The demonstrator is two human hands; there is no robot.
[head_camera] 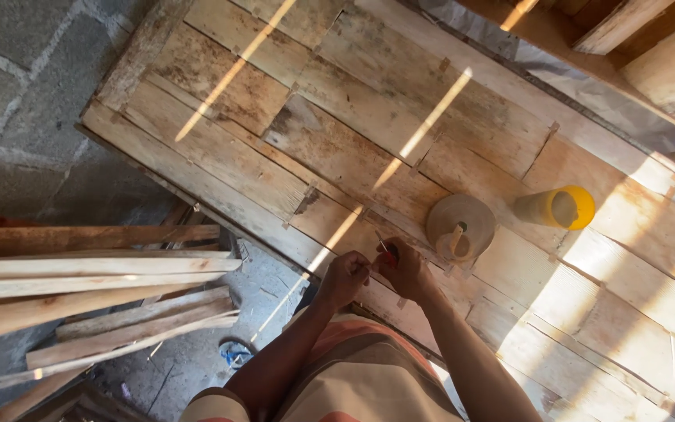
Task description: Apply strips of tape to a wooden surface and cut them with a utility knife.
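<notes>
Rough plank tabletop [400, 117] lay sunlit below me as my right hand [406, 270] pinched a small red-handled tool [385, 248], my left hand [344, 279] closed against it at the near edge, where I judged a slip could jab fingers or drop it.

A single head-worn camera looks steeply down from above the person's own arms, with both hands, left hand [343, 277] and right hand [405, 268], low in the centre of the frame. It stands far enough back to take in the plank worktop [337, 156] stretching beyond the hands. Stacked timber [95, 273] lies to their left.
</notes>
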